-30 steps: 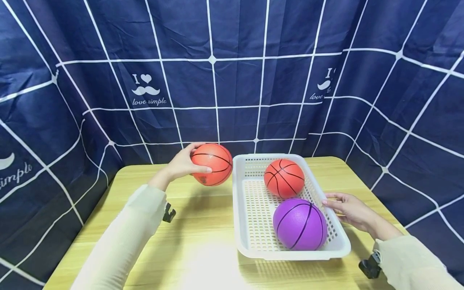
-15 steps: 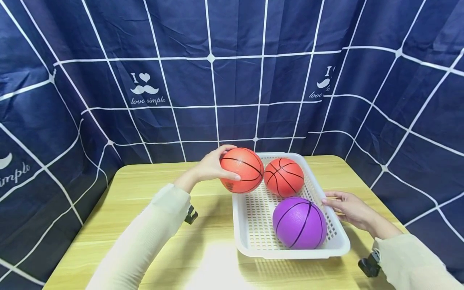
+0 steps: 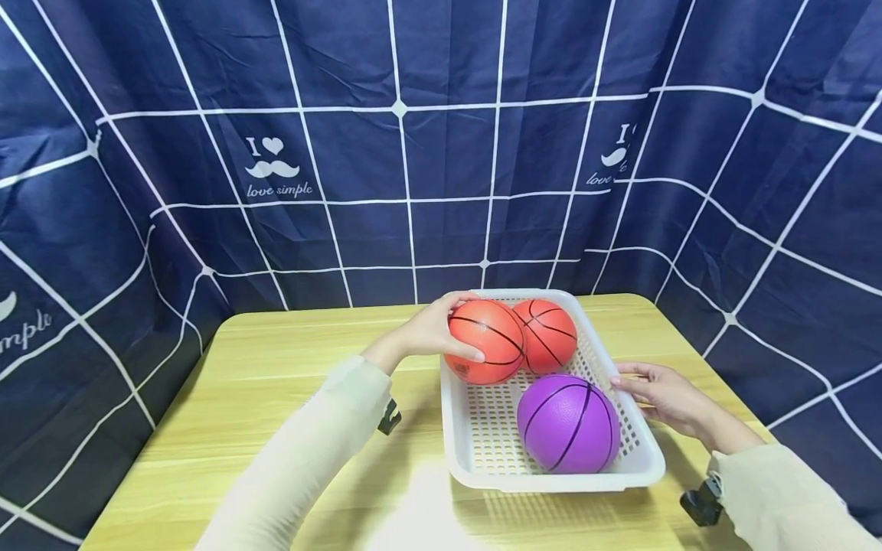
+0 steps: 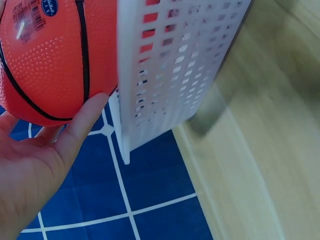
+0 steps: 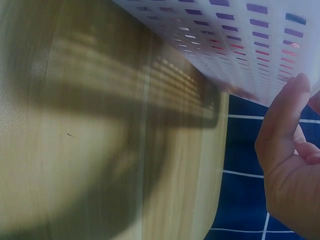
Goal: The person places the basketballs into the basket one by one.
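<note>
A red toy basketball (image 3: 485, 344) is in my left hand (image 3: 432, 327), which grips it from the left side with the thumb across its front. The ball is over the left part of a white plastic basket (image 3: 448, 444), against another red basketball (image 3: 551, 337) in the basket's far part. In the left wrist view the held basketball (image 4: 55, 60) is beside the basket's rim (image 4: 125, 100). Nearer me in the basket lies a purple basketball (image 3: 569, 424). On the basket's right rim, my right hand (image 3: 664, 398) holds the edge with thumb and fingers; some fingers are partly hidden.
The basket stands on a light wooden table (image 3: 310, 337). A dark blue curtain (image 3: 441, 168) with white lines hangs behind the table and along both sides. A black device (image 3: 703, 501) is on the right wrist.
The left hand has carried the red basketball rightward, from beside the basket over its rim and against the other red ball. The right hand has kept its place on the rim.
</note>
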Tool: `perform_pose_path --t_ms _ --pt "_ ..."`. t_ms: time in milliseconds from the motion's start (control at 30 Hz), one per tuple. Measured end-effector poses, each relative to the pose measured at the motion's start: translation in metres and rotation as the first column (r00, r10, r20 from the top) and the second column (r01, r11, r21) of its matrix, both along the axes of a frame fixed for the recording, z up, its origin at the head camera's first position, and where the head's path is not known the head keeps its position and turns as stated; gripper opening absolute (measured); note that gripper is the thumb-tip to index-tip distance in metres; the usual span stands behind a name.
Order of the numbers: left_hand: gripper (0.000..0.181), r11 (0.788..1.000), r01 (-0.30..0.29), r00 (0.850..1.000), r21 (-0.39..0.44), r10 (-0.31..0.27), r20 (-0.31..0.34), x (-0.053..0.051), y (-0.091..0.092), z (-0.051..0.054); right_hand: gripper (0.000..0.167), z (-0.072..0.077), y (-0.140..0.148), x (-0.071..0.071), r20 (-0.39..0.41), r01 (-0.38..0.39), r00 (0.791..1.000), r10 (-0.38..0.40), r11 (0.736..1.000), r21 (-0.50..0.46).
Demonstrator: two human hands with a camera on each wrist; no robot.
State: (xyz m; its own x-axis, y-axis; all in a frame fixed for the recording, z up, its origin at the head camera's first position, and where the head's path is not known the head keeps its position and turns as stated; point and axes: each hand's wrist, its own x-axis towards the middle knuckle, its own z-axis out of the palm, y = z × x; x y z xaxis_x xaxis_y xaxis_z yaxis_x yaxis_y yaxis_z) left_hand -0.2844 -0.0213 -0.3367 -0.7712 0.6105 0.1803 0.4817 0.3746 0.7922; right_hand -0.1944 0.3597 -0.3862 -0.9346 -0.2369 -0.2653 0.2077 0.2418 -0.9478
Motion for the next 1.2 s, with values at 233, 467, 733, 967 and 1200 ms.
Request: perform_pose_path --t_ms 233,467,733,967,1200 --pt "0.085 0.998 0.061 0.998 0.024 -0.061 0.004 0.0 0.011 -0.01 0.052 0.0 0.001 0.0 0.001 -0.005 1.0 0.005 1.0 -0.002" --pt "0.089 0.997 0.078 0.997 -0.021 -0.079 -0.015 0.002 0.017 -0.017 0.053 0.001 0.0 0.001 -0.002 -0.013 1.0 0.013 1.0 -0.008" --pt "0.091 0.996 0.066 0.997 -0.062 -0.068 -0.039 0.003 0.02 -0.02 0.057 0.002 0.001 0.0 0.004 -0.01 1.0 0.01 1.0 -0.003" --pt "0.092 0.988 0.054 0.997 -0.144 -0.061 -0.041 0.004 0.016 -0.023 0.05 0.0 0.001 -0.001 0.004 -0.021 1.0 0.021 0.999 -0.03" --pt "0.092 0.979 0.071 0.99 -0.194 -0.092 -0.104 0.005 0.008 -0.03 0.055 0.001 0.003 -0.001 0.006 -0.017 1.0 0.017 1.0 -0.019"
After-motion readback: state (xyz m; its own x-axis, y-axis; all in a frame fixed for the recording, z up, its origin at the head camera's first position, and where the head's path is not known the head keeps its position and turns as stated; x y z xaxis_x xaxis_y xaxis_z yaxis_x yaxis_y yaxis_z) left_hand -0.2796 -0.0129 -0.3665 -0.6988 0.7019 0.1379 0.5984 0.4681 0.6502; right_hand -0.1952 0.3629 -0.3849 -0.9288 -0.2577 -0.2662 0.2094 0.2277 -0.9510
